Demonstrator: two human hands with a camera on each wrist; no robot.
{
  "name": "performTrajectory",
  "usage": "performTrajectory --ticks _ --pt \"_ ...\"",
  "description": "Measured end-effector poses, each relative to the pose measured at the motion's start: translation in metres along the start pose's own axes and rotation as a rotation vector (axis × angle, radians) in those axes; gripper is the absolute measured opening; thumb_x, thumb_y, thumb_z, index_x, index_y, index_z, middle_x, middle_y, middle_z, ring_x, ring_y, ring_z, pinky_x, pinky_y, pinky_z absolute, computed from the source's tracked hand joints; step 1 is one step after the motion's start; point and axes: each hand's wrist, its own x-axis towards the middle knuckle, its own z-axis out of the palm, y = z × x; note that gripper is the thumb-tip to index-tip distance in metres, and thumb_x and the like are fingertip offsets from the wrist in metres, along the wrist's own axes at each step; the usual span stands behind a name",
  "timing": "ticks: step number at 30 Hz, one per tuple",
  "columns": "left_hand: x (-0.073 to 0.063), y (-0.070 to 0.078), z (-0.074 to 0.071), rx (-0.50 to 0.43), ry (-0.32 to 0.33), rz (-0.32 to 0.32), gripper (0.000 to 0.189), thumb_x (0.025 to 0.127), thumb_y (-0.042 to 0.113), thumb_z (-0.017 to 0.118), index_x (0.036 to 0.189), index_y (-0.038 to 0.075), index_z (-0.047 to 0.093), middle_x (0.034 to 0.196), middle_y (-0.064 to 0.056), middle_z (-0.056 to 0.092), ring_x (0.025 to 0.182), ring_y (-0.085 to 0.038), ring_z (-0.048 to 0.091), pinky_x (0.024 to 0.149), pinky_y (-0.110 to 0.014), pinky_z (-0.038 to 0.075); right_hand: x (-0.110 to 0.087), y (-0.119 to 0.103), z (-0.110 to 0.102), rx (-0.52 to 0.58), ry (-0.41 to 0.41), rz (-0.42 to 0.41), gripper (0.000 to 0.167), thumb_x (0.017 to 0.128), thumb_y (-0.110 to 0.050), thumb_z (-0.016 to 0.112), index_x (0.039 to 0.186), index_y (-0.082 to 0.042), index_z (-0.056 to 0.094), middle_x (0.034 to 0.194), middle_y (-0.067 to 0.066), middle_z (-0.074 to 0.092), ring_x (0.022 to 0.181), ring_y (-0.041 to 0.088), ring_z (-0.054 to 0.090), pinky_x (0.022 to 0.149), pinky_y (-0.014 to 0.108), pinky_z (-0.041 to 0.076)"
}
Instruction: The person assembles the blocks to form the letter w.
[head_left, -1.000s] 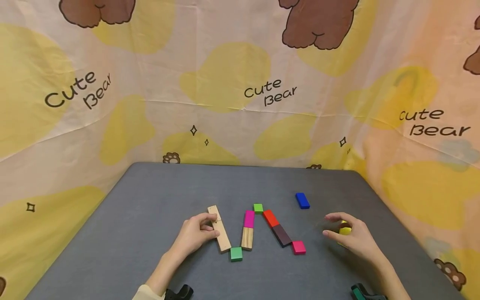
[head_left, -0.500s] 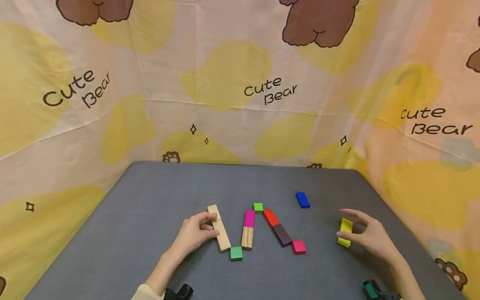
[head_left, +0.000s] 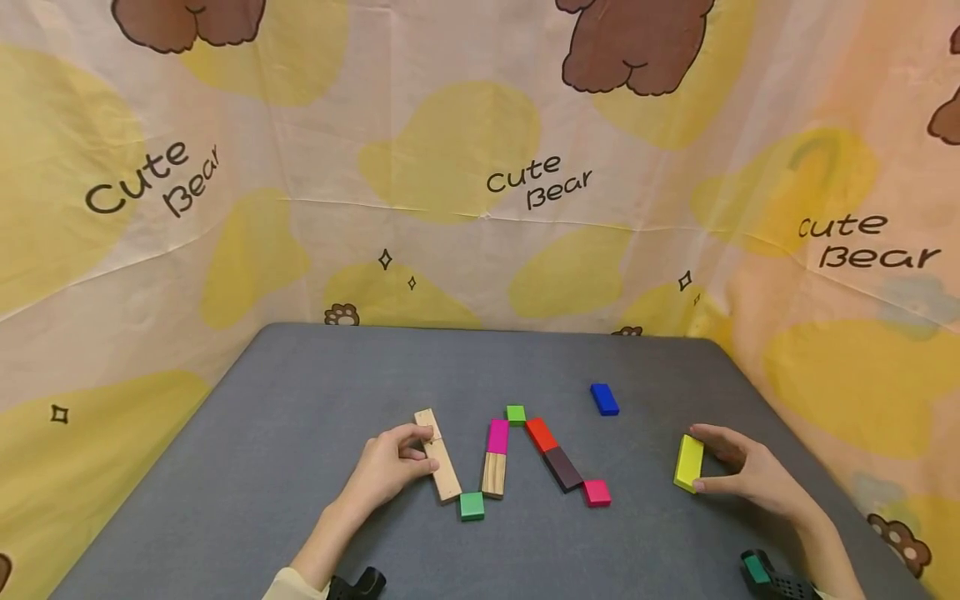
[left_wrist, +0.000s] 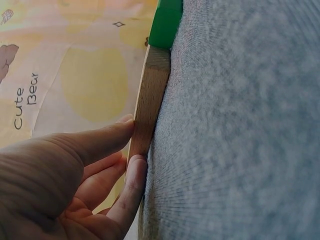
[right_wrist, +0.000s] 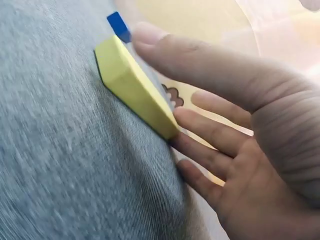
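In the head view my left hand (head_left: 392,468) rests its thumb and fingertips against the left side of two pale wooden blocks (head_left: 444,477) laid end to end. The left wrist view shows the thumb touching the block's side (left_wrist: 150,95), fingers beside it. At the right, my right hand (head_left: 761,475) is at a yellow block (head_left: 688,463) lying on the table. Its fingers are extended, with fingertips at the block's near end in the right wrist view and the thumb reaching above; whether the thumb touches cannot be told.
A zigzag of blocks runs across the grey table (head_left: 337,375): a green block (head_left: 472,506), striped wooden block (head_left: 494,475), magenta block (head_left: 498,436), light green block (head_left: 516,415), red block (head_left: 541,434), dark brown block (head_left: 562,469) and pink block (head_left: 597,492). A blue block (head_left: 604,399) lies apart.
My right hand has moved right, from over the yellow block to its right side, so the block shows fully. The yellow block has shifted slightly. The left hand stays put.
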Motion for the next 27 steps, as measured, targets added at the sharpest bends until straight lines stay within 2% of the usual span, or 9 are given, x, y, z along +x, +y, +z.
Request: performTrajectory --ticks 6,10,27 --pt "0.001 -0.001 0.000 0.006 -0.003 0.003 0.040 0.077 0.010 0.085 0.115 0.008 0.071 0.115 -0.006 0.069 0.084 -0.014 0.068 0.070 -0.033 0.053 0.001 0.008 -0.002 0.057 -0.061 -0.023 0.077 0.079 -0.014 0.085 0.144 0.000 0.046 0.139 0.021 0.050 0.119 -0.003 0.048 0.091 0.014 0.039" --pt "0.001 -0.002 0.000 0.009 -0.005 0.007 0.041 0.077 0.010 0.085 0.115 0.007 0.071 0.115 -0.006 0.069 0.084 -0.014 0.068 0.070 -0.032 0.053 0.000 0.011 -0.002 0.071 -0.070 -0.026 0.078 0.078 -0.014 0.085 0.144 -0.001 0.046 0.140 0.021 0.049 0.119 -0.005 0.046 0.091 0.013 0.038" --pt "0.000 0.000 0.000 -0.002 -0.005 -0.014 0.041 0.077 0.010 0.085 0.115 0.008 0.071 0.115 -0.005 0.069 0.084 -0.013 0.068 0.072 -0.034 0.053 0.001 0.008 0.001 -0.037 -0.063 0.029 0.083 0.073 -0.025 0.090 0.143 -0.007 0.049 0.140 0.015 0.051 0.117 0.001 0.046 0.090 0.016 0.037"
